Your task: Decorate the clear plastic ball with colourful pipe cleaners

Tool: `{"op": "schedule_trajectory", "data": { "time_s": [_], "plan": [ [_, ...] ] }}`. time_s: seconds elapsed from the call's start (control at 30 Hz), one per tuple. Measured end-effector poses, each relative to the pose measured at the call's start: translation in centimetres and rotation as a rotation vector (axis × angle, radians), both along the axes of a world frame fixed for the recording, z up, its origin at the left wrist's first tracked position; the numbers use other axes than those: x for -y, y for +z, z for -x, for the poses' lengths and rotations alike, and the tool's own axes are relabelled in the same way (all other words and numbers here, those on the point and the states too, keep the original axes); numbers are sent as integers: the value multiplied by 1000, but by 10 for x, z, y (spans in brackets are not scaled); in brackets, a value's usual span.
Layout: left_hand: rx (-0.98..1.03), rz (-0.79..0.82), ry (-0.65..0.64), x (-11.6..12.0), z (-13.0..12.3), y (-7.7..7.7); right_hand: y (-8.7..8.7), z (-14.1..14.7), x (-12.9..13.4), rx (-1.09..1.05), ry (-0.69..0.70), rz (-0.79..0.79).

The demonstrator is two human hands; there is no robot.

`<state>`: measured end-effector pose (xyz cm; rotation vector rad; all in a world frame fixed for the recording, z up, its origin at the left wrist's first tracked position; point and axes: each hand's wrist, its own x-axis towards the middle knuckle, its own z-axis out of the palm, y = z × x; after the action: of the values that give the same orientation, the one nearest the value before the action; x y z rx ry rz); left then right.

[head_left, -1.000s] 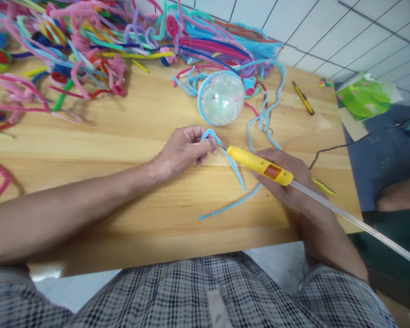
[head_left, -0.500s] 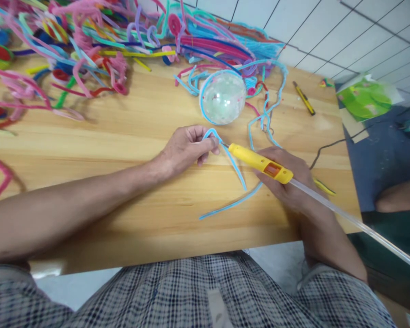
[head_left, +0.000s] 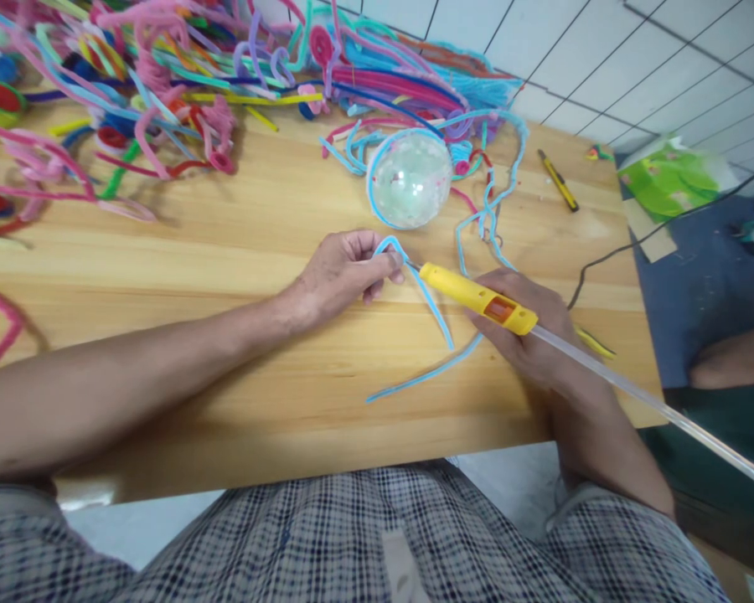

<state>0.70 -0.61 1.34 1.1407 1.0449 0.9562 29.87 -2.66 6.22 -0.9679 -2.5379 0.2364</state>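
Observation:
My left hand (head_left: 358, 270) pinches a bent blue pipe cleaner (head_left: 436, 308) whose loose end slants down over the table. In my right hand (head_left: 528, 322) is a yellow hot glue gun (head_left: 465, 293), with a long clear glue stick (head_left: 641, 392) running out of its back. The gun's metal tip meets the pipe cleaner beside my left fingertips; whether glue is on it is too small to tell. Just beyond my left hand rests a clear ball (head_left: 413, 180) with a blue band round one side. Another light blue strand (head_left: 424, 377) lies partly behind my right hand.
Tangled coloured pipe cleaners (head_left: 163, 84) cover the back left of the wooden table (head_left: 226, 427). A yellow utility knife (head_left: 558, 180) lies at the back right. Beyond the right edge are a green packet (head_left: 675, 180), a dark cord (head_left: 616, 251) and another person's arm (head_left: 738, 356).
The dark cord at the right has lifted and shifted up. The back of the glue gun has tipped up very slightly; my left hand and the pipe cleaner stay in place.

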Motion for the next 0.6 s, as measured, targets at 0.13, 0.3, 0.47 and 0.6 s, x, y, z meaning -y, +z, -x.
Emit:
{"op": "schedule_trajectory", "data": {
  "time_s": [0.13, 0.3, 0.47, 0.6],
  "plan": [
    [-5, 4, 5, 0, -1, 1, 1, 0, 2, 8, -22, 27],
    [-12, 19, 10, 1, -2, 4, 2, 2, 2, -1, -4, 19],
    [-30, 15, 11, 1, -1, 4, 2, 1, 2, 6, -23, 33],
    [-31, 14, 8, 1, -1, 3, 2, 0, 3, -4, -28, 35]
  ]
}}
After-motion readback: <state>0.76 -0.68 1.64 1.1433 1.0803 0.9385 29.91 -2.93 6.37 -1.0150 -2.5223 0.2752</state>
